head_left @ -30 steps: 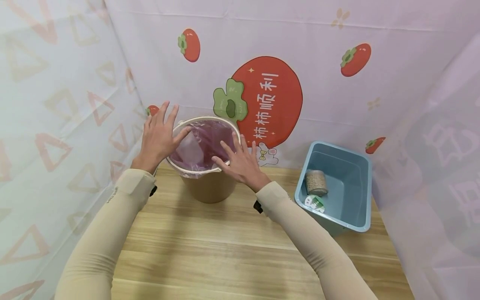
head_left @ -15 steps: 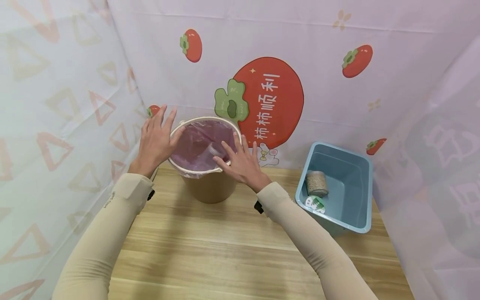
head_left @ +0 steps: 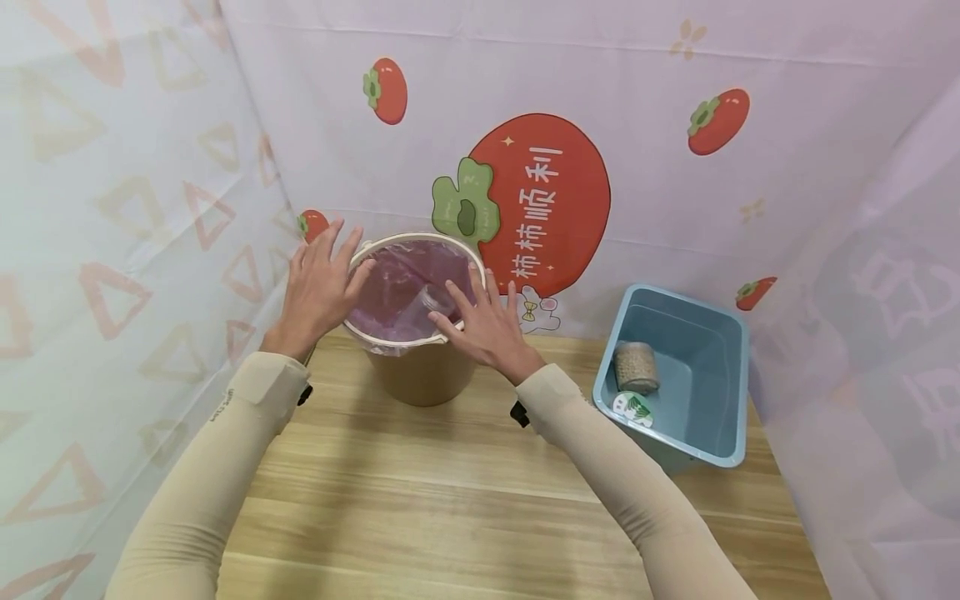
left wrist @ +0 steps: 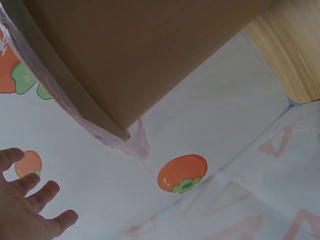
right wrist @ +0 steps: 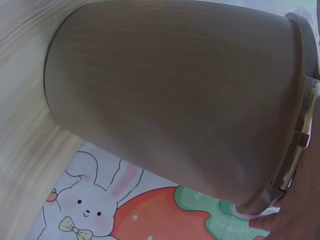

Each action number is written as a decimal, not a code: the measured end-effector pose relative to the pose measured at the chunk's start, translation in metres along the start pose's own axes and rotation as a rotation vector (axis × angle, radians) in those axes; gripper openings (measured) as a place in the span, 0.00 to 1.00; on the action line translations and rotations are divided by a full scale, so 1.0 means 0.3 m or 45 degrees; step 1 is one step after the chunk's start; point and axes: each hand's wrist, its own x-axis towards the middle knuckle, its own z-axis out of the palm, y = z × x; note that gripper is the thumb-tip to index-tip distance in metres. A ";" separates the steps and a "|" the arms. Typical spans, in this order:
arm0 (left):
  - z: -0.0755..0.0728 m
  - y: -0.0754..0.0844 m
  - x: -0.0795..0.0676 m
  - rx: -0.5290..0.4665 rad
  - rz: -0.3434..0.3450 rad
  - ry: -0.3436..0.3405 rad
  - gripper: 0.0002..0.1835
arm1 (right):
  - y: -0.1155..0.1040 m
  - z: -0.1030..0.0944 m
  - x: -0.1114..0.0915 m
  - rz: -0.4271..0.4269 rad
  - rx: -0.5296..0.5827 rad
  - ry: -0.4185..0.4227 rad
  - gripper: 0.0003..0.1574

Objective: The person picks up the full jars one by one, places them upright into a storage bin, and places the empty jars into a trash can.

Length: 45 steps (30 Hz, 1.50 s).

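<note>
A brown trash can (head_left: 420,375) with a cream rim stands at the back of the table, lined with a thin purple plastic bag (head_left: 397,279). The bag's edge folds out over the rim. My left hand (head_left: 311,287) is at the can's left side with fingers spread; in the left wrist view its fingers (left wrist: 42,195) are apart from the wall of the can. My right hand (head_left: 491,329) lies over the right side of the rim, fingers spread and holding nothing. Beside its fingertips, inside the can, a clear rounded shape (head_left: 435,300) shows; what it is I cannot tell.
On the right of the wooden table (head_left: 420,517) stands a blue plastic bin (head_left: 675,375). A pale cylindrical roll (head_left: 636,367) lies inside it, and a round green-and-white label (head_left: 632,409) shows at its near wall. Fabric walls printed with persimmons (head_left: 547,200) enclose the back and sides.
A pale bulge on the left inside the bag is gone, and a clear rounded shape now shows near the right fingertips. My left hand has shifted slightly; the right stays on the rim.
</note>
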 end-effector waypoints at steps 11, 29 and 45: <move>0.028 0.033 -0.022 0.069 0.097 -0.041 0.30 | 0.017 -0.039 -0.021 -0.012 -0.026 0.039 0.52; 0.080 0.180 -0.050 0.107 0.195 -0.242 0.34 | 0.088 -0.102 -0.112 -0.043 -0.038 0.083 0.52; 0.127 0.377 -0.091 0.103 0.350 -0.346 0.36 | 0.210 -0.153 -0.278 -0.034 -0.093 0.040 0.53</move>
